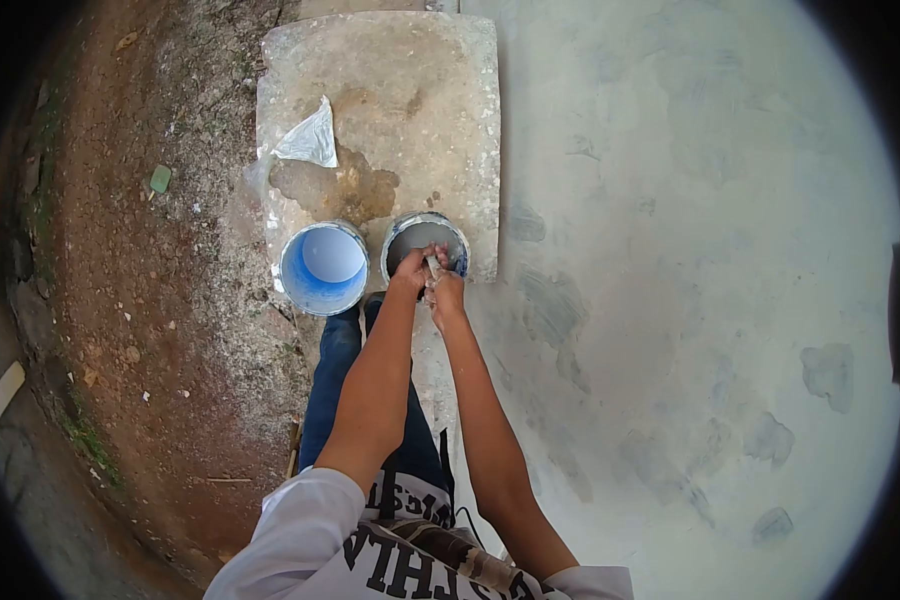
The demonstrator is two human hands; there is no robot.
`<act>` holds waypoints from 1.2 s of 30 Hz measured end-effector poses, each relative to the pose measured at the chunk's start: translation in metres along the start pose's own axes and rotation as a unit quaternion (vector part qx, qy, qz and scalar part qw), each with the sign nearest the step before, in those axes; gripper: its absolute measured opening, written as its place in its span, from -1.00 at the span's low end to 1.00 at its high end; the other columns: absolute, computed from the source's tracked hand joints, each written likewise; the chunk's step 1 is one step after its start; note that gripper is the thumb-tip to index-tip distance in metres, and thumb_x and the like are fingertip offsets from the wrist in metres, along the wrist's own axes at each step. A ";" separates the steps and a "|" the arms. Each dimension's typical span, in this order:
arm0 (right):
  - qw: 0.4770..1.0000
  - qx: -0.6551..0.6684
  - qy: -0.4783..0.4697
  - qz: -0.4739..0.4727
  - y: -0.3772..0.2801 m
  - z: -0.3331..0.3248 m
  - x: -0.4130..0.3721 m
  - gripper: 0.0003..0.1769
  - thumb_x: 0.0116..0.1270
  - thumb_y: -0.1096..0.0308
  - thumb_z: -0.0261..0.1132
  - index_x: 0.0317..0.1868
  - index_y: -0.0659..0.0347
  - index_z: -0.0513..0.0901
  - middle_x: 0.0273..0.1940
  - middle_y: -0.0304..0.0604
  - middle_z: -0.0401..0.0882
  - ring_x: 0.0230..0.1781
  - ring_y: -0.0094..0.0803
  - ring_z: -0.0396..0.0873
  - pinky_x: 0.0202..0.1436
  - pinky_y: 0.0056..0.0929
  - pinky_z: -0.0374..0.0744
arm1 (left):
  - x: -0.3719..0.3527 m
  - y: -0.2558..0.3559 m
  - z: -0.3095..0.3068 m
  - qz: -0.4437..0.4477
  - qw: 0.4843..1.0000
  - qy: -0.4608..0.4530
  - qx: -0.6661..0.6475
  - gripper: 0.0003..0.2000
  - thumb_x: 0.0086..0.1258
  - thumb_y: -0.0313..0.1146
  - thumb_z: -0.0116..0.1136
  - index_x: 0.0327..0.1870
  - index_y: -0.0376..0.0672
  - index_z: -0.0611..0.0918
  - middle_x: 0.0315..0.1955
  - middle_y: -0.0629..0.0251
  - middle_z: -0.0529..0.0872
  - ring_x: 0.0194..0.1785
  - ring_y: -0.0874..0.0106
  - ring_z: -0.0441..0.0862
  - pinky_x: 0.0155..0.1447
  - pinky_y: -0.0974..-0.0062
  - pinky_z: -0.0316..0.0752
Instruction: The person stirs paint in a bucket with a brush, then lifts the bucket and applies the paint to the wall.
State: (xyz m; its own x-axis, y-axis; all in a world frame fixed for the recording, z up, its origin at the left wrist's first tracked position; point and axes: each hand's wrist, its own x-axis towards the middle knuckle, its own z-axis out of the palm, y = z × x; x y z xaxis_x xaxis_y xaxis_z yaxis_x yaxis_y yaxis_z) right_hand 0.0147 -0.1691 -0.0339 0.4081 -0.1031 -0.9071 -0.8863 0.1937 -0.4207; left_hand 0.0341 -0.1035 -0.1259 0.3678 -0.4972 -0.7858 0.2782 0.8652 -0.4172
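Note:
Both my hands are over a bucket of grey paste (400, 234), a round tub with a stained rim. My left hand (410, 270) is closed near its front edge, fingers at a short pale stick-like handle (433, 266). Close beside it on the right, my right hand (446, 290) is wrapped around the same handle. What the handle belongs to is hidden by my hands and the bucket. To the left of my hands stands a blue bucket (323, 300) with whitish liquid inside.
Both buckets stand on a stained board (420, 90), where a crumpled white plastic bag (310, 137) lies beside a wet patch. Bare soil (170, 330) stretches to the left, with a small green object (160, 178) on it. A grey plastered surface with darker patches (660, 280) fills the right.

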 end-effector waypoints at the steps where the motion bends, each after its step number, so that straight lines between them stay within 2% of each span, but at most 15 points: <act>1: 1.000 0.020 0.003 0.005 0.001 -0.001 0.002 -0.89 0.34 0.37 -0.02 -0.36 0.15 0.38 -0.63 -0.35 0.27 -0.81 -0.61 0.12 -0.80 -0.55 0.08 | 0.008 0.002 -0.009 -0.001 1.000 0.000 0.000 -0.83 0.45 -0.42 -0.21 -0.42 -0.13 0.33 -0.69 0.46 0.29 -0.52 0.51 0.29 -0.43 0.44 0.27; 4: 1.000 0.009 -0.007 0.013 0.001 -0.005 0.000 -0.91 0.35 0.36 -0.02 -0.32 0.15 0.36 -0.61 -0.33 0.29 -0.81 -0.60 0.12 -0.78 -0.54 0.10 | 0.018 0.006 -0.018 0.040 0.987 -0.103 0.114 -0.85 0.42 -0.44 -0.22 -0.42 -0.12 0.35 -0.70 0.45 0.24 -0.59 0.52 0.21 -0.46 0.47 0.23; 6: 1.000 -0.021 0.004 0.003 0.006 -0.005 -0.006 -0.92 0.36 0.35 -0.02 -0.29 0.14 0.34 -0.61 -0.32 0.29 -0.81 -0.59 0.12 -0.78 -0.53 0.10 | 0.018 0.004 -0.011 0.043 0.998 0.041 0.012 -0.79 0.42 -0.33 -0.16 -0.49 -0.08 0.32 -0.75 0.45 0.15 -0.69 0.54 0.11 -0.54 0.50 0.17; 9: 0.997 -0.070 0.018 -0.024 0.016 -0.003 -0.016 -0.90 0.39 0.31 -0.01 -0.21 0.14 0.30 -0.60 -0.30 0.30 -0.81 -0.56 0.15 -0.78 -0.51 0.12 | 0.009 0.003 -0.002 0.020 0.991 0.131 0.020 -0.65 0.43 -0.16 -0.09 -0.59 -0.05 0.24 -0.80 0.46 0.06 -0.77 0.54 -0.03 -0.62 0.54 0.08; 13: 0.994 -0.088 0.039 -0.049 0.020 0.002 -0.019 -0.87 0.40 0.28 0.04 -0.21 0.14 0.30 -0.62 -0.31 0.29 -0.80 -0.57 0.19 -0.79 -0.49 0.13 | 0.004 0.004 0.001 -0.006 0.990 0.138 0.035 -0.58 0.41 -0.05 -0.04 -0.63 -0.05 0.22 -0.83 0.48 0.01 -0.79 0.55 -0.09 -0.67 0.51 0.04; 16: 0.996 -0.066 0.052 -0.043 0.024 0.003 -0.014 -0.88 0.40 0.27 0.04 -0.23 0.11 0.33 -0.63 -0.34 0.28 -0.81 -0.58 0.17 -0.78 -0.50 0.13 | 0.008 0.000 -0.008 0.014 0.983 0.103 0.154 -0.56 0.44 -0.03 -0.09 -0.62 -0.11 0.27 -0.80 0.48 0.02 -0.77 0.56 -0.04 -0.65 0.49 0.16; 18: 0.999 0.016 0.040 -0.026 0.020 0.001 -0.010 -0.86 0.39 0.28 0.05 -0.33 0.09 0.38 -0.65 -0.37 0.27 -0.82 -0.59 0.15 -0.77 -0.51 0.12 | 0.005 -0.004 -0.009 0.096 0.967 0.099 0.213 -0.59 0.46 -0.08 -0.14 -0.46 -0.28 0.40 -0.77 0.36 0.28 -0.75 0.49 0.28 -0.56 0.40 0.42; 19: 0.999 0.018 0.038 -0.025 0.019 0.002 -0.006 -0.86 0.39 0.28 0.05 -0.33 0.09 0.38 -0.65 -0.37 0.27 -0.82 -0.59 0.15 -0.77 -0.51 0.12 | -0.001 -0.006 -0.007 0.098 0.966 0.101 0.215 -0.59 0.46 -0.08 -0.14 -0.46 -0.28 0.40 -0.77 0.36 0.28 -0.75 0.49 0.28 -0.56 0.40 0.42; 22: 0.997 0.051 0.053 -0.008 0.013 0.005 -0.006 -0.74 0.36 0.31 0.06 -0.53 0.07 0.41 -0.67 -0.38 0.28 -0.83 -0.58 0.14 -0.75 -0.49 0.10 | -0.001 -0.010 -0.010 0.140 0.954 0.102 0.245 -0.50 0.47 -0.11 -0.17 -0.16 -0.58 0.42 -0.43 -0.14 0.66 -0.44 0.14 0.69 -0.39 0.25 0.64; 26: 0.994 0.072 0.079 0.004 0.016 0.006 -0.008 -0.75 0.37 0.30 0.06 -0.51 0.08 0.42 -0.67 -0.38 0.29 -0.84 -0.59 0.14 -0.77 -0.50 0.09 | -0.019 -0.017 0.006 0.157 0.950 0.131 0.237 -0.49 0.49 -0.13 -0.19 -0.20 -0.62 0.44 -0.44 -0.15 0.66 -0.50 0.17 0.67 -0.44 0.29 0.62; 28: 0.996 0.013 0.073 -0.050 0.019 0.007 -0.011 -0.74 0.38 0.30 0.06 -0.52 0.09 0.42 -0.67 -0.37 0.28 -0.85 -0.59 0.15 -0.79 -0.52 0.07 | -0.016 -0.018 0.005 0.231 0.866 0.207 0.392 -0.53 0.50 -0.19 -0.19 -0.23 -0.61 0.47 -0.44 -0.14 0.66 -0.52 0.17 0.66 -0.44 0.30 0.62; 32: 0.996 0.010 0.071 -0.050 0.025 0.008 -0.009 -0.72 0.41 0.29 0.03 -0.49 0.16 0.42 -0.67 -0.34 0.30 -0.84 -0.58 0.19 -0.81 -0.51 0.10 | -0.037 -0.019 0.015 0.230 0.855 0.241 0.398 -0.59 0.50 -0.25 -0.16 -0.24 -0.58 0.49 -0.46 -0.10 0.67 -0.52 0.19 0.66 -0.43 0.32 0.62; 33: 0.990 -0.038 0.107 -0.079 0.035 0.006 0.005 -0.72 0.42 0.28 0.02 -0.46 0.20 0.43 -0.67 -0.33 0.31 -0.84 -0.57 0.21 -0.81 -0.50 0.13 | -0.040 -0.017 0.012 0.223 0.881 0.213 0.358 -0.62 0.47 -0.25 -0.09 -0.20 -0.55 0.48 -0.44 -0.05 0.67 -0.49 0.22 0.66 -0.43 0.32 0.59; 34: 0.980 -0.086 0.143 -0.107 0.038 0.007 0.009 -0.72 0.43 0.28 0.00 -0.42 0.24 0.43 -0.67 -0.31 0.32 -0.84 -0.56 0.23 -0.82 -0.48 0.15 | -0.035 -0.014 0.002 0.214 0.905 0.185 0.317 -0.65 0.44 -0.26 -0.02 -0.15 -0.52 0.47 -0.42 -0.01 0.67 -0.47 0.26 0.66 -0.43 0.32 0.57; 36: 0.976 -0.121 0.137 -0.114 0.038 0.009 0.011 -0.72 0.44 0.27 0.00 -0.38 0.28 0.43 -0.66 -0.30 0.33 -0.84 -0.54 0.25 -0.82 -0.48 0.17 | 0.007 -0.002 -0.039 0.233 0.886 0.197 0.350 -0.65 0.42 -0.25 0.02 -0.16 -0.50 0.49 -0.36 -0.02 0.67 -0.43 0.28 0.66 -0.41 0.33 0.56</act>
State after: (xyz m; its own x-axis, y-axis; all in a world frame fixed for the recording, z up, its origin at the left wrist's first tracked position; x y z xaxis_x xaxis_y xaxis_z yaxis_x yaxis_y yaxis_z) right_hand -0.0123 -0.1544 -0.0597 0.5568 -0.3799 -0.7387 -0.8183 -0.0982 -0.5663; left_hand 0.0011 -0.1062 -0.1483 0.2884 0.0844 -0.9538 0.7095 0.6500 0.2720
